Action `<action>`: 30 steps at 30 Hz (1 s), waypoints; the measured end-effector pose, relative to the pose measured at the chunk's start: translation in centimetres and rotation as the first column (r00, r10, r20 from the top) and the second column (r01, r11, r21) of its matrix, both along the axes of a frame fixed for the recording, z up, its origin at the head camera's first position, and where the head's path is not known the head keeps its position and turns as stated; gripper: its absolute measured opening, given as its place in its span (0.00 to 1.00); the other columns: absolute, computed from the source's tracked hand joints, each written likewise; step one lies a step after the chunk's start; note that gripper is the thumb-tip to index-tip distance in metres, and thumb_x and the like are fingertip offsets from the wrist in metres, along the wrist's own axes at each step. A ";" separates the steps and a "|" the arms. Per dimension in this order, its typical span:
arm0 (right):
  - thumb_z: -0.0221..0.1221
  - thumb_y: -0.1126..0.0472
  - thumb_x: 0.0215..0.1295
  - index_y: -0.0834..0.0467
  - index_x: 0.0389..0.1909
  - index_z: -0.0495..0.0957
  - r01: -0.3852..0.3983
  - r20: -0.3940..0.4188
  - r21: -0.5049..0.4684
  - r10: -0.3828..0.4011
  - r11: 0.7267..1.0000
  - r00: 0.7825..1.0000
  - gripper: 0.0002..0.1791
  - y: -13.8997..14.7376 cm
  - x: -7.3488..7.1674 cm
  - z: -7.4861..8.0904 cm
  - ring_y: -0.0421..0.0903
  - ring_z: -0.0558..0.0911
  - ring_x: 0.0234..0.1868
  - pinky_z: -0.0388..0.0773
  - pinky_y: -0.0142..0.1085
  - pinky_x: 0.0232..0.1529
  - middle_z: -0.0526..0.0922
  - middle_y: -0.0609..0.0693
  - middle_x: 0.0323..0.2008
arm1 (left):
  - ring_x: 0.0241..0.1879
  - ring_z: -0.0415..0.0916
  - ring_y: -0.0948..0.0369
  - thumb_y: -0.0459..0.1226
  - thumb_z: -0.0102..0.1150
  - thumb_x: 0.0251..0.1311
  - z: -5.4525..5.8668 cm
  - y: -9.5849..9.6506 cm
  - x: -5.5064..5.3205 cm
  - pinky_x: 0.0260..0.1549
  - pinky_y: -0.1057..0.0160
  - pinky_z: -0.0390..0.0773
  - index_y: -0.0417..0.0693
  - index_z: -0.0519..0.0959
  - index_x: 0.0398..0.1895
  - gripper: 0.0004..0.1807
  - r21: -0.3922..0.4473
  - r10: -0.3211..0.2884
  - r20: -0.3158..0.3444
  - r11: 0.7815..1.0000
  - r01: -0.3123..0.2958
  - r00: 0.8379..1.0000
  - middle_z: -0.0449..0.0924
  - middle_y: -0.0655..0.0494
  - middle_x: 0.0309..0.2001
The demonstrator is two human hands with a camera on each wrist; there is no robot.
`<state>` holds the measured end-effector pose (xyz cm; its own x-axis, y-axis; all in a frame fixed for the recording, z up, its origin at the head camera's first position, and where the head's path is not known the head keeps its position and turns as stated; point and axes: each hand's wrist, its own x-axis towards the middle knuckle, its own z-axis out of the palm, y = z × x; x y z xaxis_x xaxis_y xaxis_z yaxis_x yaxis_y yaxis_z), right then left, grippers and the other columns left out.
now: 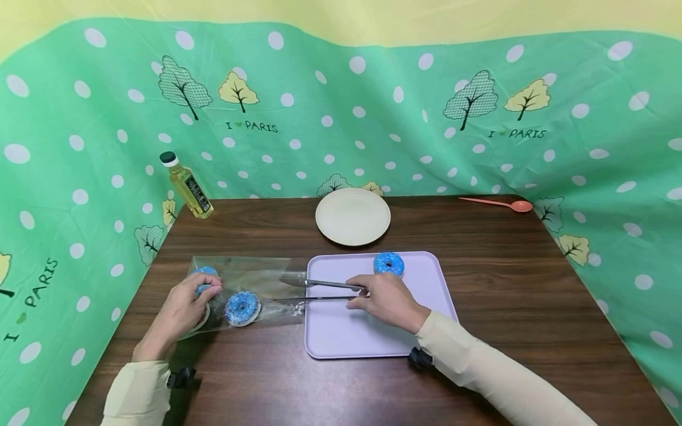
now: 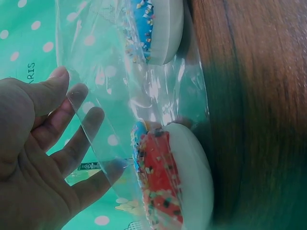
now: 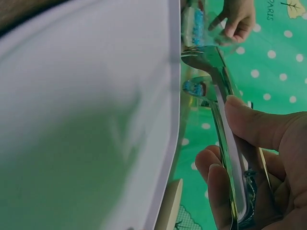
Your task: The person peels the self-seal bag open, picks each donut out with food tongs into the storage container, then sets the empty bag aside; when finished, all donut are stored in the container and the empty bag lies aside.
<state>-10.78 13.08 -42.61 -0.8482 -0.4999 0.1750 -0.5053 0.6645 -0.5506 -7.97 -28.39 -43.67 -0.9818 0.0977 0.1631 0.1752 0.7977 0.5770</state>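
Tongs (image 1: 333, 285) in your right hand (image 1: 391, 303), gripped between thumb and fingers above lilac tray (image 1: 346, 340); arms spread, tips over right end of clear bag (image 1: 261, 266), inside or above unclear. Your left hand (image 1: 178, 306) pinches bag film at left end. Sprinkled doughnut (image 1: 242, 309) lies in bag, between left hand and tongs. Blue doughnut (image 1: 389, 263) at tray's far edge. Cream plate (image 1: 353, 216) beyond tray; yellow bottle (image 1: 193, 190) at far left of desk (image 1: 256, 378), pink spoon (image 1: 520, 206) far right.
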 end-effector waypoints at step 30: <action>0.75 0.53 0.54 0.54 0.48 0.86 -0.078 0.016 0.012 0.078 0.997 0.997 0.21 -3.2 0.2 -0.2 0.32 0.81 0.28 0.74 0.32 0.30 0.86 0.40 0.28 | 0.47 0.76 0.54 0.36 0.57 0.73 0.2 -0.4 0.1 0.44 0.53 0.74 0.46 0.80 0.39 0.05 0.007 -0.007 -0.006 1.000 0.007 1.000 0.80 0.53 0.47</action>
<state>-10.63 9.85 -42.83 -0.8090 -0.5668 0.1554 -0.5474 0.6304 -0.5505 -7.87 -28.83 -43.48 -0.9800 0.1033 0.1699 0.1842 0.7926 0.5813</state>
